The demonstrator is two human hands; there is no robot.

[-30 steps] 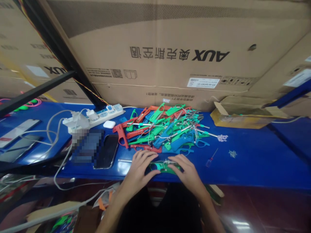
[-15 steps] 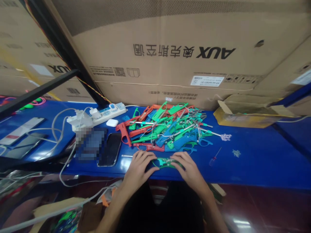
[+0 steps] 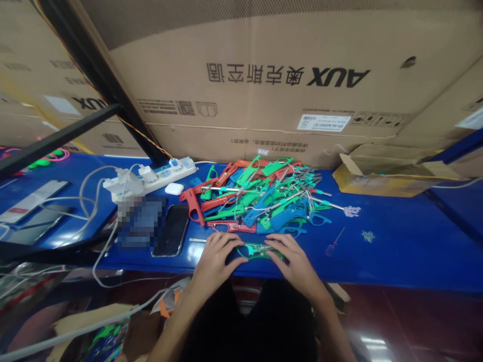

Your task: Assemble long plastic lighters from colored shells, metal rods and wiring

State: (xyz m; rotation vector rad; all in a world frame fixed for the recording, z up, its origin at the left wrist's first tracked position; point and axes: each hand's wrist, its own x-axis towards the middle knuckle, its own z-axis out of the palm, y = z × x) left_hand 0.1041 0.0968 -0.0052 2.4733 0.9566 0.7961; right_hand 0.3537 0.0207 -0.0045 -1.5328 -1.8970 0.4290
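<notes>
Near the table's front edge lies a green lighter casing [image 3: 258,251], its inner parts and thin wires exposed. My left hand [image 3: 220,255] grips its left end between thumb and fingers, by the ring-shaped trigger guard. At the other end, my right hand [image 3: 287,256] holds it with curled fingers, which hide part of that end. A metal lighter tube [image 3: 197,240] lies partly behind my left hand. Just beyond both hands is a heap of red, green and blue lighter parts [image 3: 260,196] with metal tubes and wires.
A small screwdriver [image 3: 335,242] and a pile of screws [image 3: 368,236] lie to the right, with small pale pieces [image 3: 351,211] behind. An open carton [image 3: 381,186] stands back right. A phone [image 3: 171,231], power strip [image 3: 166,177] and looping white cables [image 3: 94,211] occupy the left.
Both hands stay on the green lighter casing with almost no movement. The view has shifted very slightly.
</notes>
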